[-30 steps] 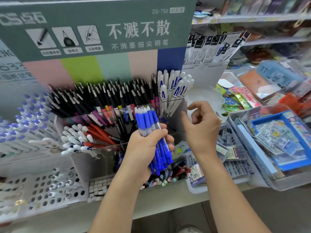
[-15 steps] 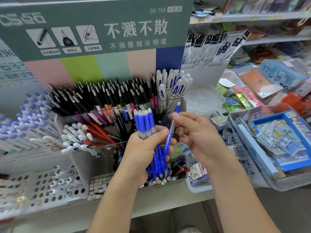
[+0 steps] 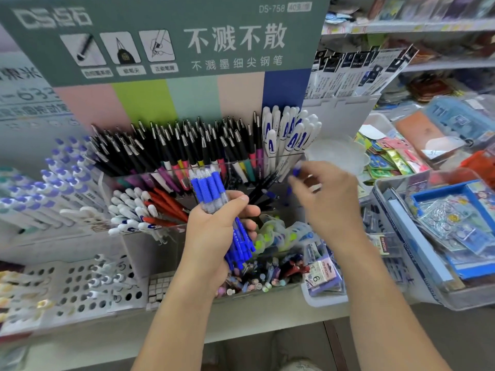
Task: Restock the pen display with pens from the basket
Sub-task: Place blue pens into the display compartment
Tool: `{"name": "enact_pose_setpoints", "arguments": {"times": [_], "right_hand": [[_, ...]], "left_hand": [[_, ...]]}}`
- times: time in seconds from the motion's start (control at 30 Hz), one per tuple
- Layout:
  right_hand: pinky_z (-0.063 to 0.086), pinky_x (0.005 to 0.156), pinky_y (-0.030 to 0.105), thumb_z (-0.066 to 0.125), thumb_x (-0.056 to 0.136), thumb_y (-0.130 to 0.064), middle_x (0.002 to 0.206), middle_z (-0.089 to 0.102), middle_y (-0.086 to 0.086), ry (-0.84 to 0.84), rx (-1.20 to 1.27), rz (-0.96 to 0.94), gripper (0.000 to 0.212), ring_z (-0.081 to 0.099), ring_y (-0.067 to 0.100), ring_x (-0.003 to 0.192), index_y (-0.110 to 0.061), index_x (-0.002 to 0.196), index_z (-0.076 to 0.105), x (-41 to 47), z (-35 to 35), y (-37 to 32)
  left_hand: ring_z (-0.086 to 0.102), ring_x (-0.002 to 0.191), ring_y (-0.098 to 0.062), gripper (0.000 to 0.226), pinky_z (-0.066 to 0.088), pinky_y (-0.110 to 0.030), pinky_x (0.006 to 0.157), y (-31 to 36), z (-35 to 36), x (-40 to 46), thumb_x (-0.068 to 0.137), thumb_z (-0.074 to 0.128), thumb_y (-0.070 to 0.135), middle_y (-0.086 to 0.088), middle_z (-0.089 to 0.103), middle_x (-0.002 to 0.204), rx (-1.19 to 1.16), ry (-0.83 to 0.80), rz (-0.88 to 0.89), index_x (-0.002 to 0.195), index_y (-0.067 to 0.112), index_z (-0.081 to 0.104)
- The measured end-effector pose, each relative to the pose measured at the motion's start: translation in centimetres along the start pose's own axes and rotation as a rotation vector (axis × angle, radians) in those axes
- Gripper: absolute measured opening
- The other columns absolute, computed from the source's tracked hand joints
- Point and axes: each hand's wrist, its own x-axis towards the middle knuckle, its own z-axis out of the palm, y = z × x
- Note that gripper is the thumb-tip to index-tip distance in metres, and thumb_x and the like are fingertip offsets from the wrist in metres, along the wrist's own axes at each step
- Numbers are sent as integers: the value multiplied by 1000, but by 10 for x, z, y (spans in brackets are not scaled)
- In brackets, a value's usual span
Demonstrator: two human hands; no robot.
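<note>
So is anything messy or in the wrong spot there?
A little. A few dark pens lie slanted across the clear holder's nearly bare right section, not upright like the black pens behind. The left hand grips a neat blue bundle. Nothing looks broken or spilled.

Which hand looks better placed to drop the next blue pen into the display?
Probably the right hand: it already pinches one blue pen, blurred, up by the display's clear compartment. The left hand is full, gripping the bundle.

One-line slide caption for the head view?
Left hand grips blue pens; right hand carries one toward the display.
</note>
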Motion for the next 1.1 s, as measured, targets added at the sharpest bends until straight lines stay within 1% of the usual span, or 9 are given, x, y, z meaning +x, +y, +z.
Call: {"name": "enact_pose_setpoints", "arguments": {"times": [0.17, 0.33, 0.47, 0.67, 0.77, 0.87, 0.97, 1.03, 1.1], "right_hand": [[50, 62, 42, 58, 87, -6, 79, 67, 16, -169, -404, -15, 15, 60, 41, 76, -12, 90, 71, -8, 28, -4], [34, 61, 36, 50, 85, 4, 68, 37, 4, -313, -593, 119, 16, 42, 35, 70, -12, 81, 51, 4, 32, -20], [34, 62, 36, 47, 84, 7, 66, 34, 3, -352, -613, 168, 18, 41, 34, 70, -10, 79, 49, 11, 35, -22], [56, 66, 43, 59, 79, -5, 84, 70, 10, -308, -286, 178, 23, 64, 36, 79, -17, 91, 74, 5, 35, -4], [58, 66, 47, 61, 78, -18, 81, 72, 8, -309, -161, 222, 15, 67, 36, 73, -22, 89, 72, 0, 33, -1], [59, 67, 46, 65, 81, -10, 80, 70, 8, -341, -170, 237, 15, 67, 33, 71, -21, 88, 71, 0, 30, 4], [58, 68, 35, 65, 89, -4, 87, 73, -1, -312, -48, 275, 19, 65, 15, 61, -16, 102, 73, -1, 16, 0], [52, 56, 17, 65, 95, -7, 87, 71, -8, -249, 34, 292, 21, 62, 5, 49, -13, 113, 73, 0, -1, -8], [45, 48, 10, 68, 96, -19, 78, 70, -11, -179, 141, 309, 13, 58, 2, 43, -16, 107, 74, 0, -21, -17]], "left_hand": [[57, 52, -16, 3, 51, -28, 48, 3, 2, 0, 94, 62, 5, -11, 69, 72, 7, -20, 9, 94, 8, 61], [57, 53, -16, 2, 52, -28, 49, 5, 3, -1, 94, 63, 6, -10, 70, 72, 17, -30, -5, 95, 8, 62], [57, 54, -16, 2, 52, -29, 50, 8, 1, -1, 94, 63, 6, -11, 71, 73, 18, -32, 5, 95, 8, 63], [57, 54, -16, 2, 53, -28, 50, 10, -2, 2, 94, 62, 6, -10, 70, 73, -2, -29, -1, 96, 7, 62], [57, 54, -16, 2, 53, -29, 51, 9, 0, 2, 94, 63, 7, -10, 70, 74, 9, -38, -20, 96, 8, 62], [58, 55, -16, 2, 52, -29, 51, 7, 3, 0, 94, 63, 8, -10, 70, 74, 28, -46, -30, 96, 9, 62], [58, 54, -16, 2, 52, -29, 51, 7, 7, -1, 95, 63, 8, -10, 70, 73, 33, -64, -32, 97, 8, 62], [58, 54, -17, 1, 52, -29, 50, 8, 10, -2, 95, 62, 8, -9, 68, 71, 31, -90, -34, 95, 8, 63], [56, 52, -18, 2, 51, -29, 49, 9, 15, -4, 95, 61, 6, -8, 63, 67, 27, -141, -47, 93, 7, 62]]}}
